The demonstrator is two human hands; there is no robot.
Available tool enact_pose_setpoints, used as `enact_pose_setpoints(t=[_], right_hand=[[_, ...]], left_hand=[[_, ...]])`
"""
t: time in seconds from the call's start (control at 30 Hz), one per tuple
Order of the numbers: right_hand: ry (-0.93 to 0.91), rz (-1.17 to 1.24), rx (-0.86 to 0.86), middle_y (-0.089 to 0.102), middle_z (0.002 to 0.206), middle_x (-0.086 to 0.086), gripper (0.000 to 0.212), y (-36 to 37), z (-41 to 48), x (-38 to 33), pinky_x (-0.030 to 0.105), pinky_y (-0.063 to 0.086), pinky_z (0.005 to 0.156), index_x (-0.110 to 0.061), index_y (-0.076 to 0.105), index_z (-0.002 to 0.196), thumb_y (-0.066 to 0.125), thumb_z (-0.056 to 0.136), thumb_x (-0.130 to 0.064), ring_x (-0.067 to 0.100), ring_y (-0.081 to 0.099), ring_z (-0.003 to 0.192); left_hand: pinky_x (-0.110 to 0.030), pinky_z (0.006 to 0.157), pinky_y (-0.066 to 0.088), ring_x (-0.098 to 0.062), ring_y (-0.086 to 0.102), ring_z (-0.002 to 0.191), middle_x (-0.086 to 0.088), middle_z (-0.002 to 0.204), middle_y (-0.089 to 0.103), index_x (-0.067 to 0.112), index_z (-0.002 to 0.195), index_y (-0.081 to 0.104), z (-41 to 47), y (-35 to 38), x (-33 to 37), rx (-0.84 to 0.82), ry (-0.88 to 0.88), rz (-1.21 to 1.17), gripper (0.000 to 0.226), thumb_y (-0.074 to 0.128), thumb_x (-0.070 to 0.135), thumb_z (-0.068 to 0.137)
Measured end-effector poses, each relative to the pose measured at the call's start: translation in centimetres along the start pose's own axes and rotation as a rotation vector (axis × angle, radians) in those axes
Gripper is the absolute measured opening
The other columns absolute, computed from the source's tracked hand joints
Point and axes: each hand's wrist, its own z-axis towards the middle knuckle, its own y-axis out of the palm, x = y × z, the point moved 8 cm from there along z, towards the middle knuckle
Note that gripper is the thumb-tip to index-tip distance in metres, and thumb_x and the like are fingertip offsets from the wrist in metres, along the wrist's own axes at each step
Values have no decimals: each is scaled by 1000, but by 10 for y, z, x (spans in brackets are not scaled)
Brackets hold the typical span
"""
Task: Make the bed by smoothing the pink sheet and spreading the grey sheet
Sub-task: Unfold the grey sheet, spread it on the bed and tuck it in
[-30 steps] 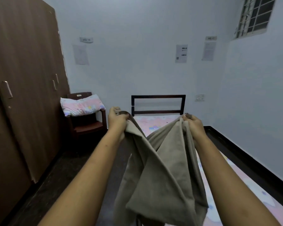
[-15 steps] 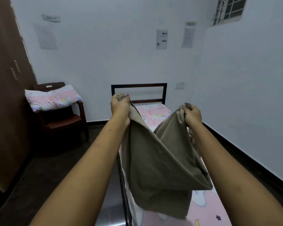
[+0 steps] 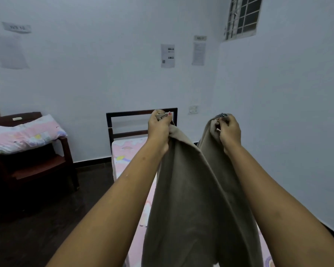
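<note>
Grey sheet [image 3: 197,199] reads as soft matt cloth; pink sheet [image 3: 123,151] is smooth printed cloth; the chair [image 3: 37,170] looks like brown plastic, slightly glossy; paper notices [image 3: 167,55], matt.

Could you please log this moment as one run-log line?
left hand: grips grey sheet | right hand: grips grey sheet | sheet state: hanging bunched over pink sheet | spread: not yet

The grey sheet [image 3: 197,199] is a plain, dull grey-beige. The pink sheet [image 3: 127,153] carries pastel cartoon prints, as does the pink pillow [image 3: 25,133]. The chair [image 3: 37,171] is dark reddish-brown, the headboard [image 3: 139,112] near black, the wall [image 3: 104,74] pale bluish-white.
</note>
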Motion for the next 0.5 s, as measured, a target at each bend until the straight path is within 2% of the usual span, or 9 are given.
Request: enact_pose_setpoints(t=[0.1,0.17,0.2,0.27,0.3,0.37,0.43,0.5], right_hand=[[58,-125,-74,52,122,2,36,-5,12,28,25,36,91,-16,41,133,46,98,-17,19,50,110],[79,-186,-193,39,139,3,52,3,9,42,29,32,107,-14,29,145,49,98,-25,17,41,128],[73,-194,-270,34,142,-2,53,11,1,42,33,28,113,-15,28,146,47,99,-31,14,36,132],[143,-75,-434,42,139,-11,47,28,-18,42,40,32,111,-26,39,142,41,99,-44,11,42,129],[183,6,-510,53,133,-12,43,36,-30,40,39,39,106,-30,48,135,41,97,-50,12,50,124],[196,44,-600,66,117,-9,37,51,-46,41,29,46,96,-29,59,119,47,93,-51,11,61,113],[183,-3,-586,67,116,-7,41,57,-51,55,27,45,100,-26,60,119,54,87,-52,8,61,111],[212,-38,-534,66,119,-4,39,58,-54,71,33,44,103,-24,59,124,58,91,-45,9,61,113]], left_hand=[[-27,62,36,-11,36,57,1,62,38,16,69,41,13,27,-10,-90,-12,-21,30,55,3,92],[-28,57,36,-12,36,54,-1,61,34,16,68,38,19,45,-32,-155,-73,-17,32,55,3,92],[-26,51,37,-10,36,49,-1,59,33,16,67,36,19,51,-45,-175,-120,-9,34,55,3,92],[-24,46,37,-8,37,42,-2,57,32,16,64,35,20,63,-82,-217,-222,-6,37,55,2,92],[-27,50,40,-10,42,45,-3,57,35,16,64,36,19,66,-100,-227,-262,-1,36,54,2,91],[-30,58,45,-17,50,59,-6,62,46,15,66,40,18,69,-131,-249,-339,17,31,53,5,92],[-30,62,50,-18,55,67,-6,66,52,12,70,45,19,67,-151,-285,-425,-42,27,53,14,95],[-29,66,54,-15,58,69,-5,67,53,10,73,48,22,64,-158,-353,-516,-102,31,49,28,98]])
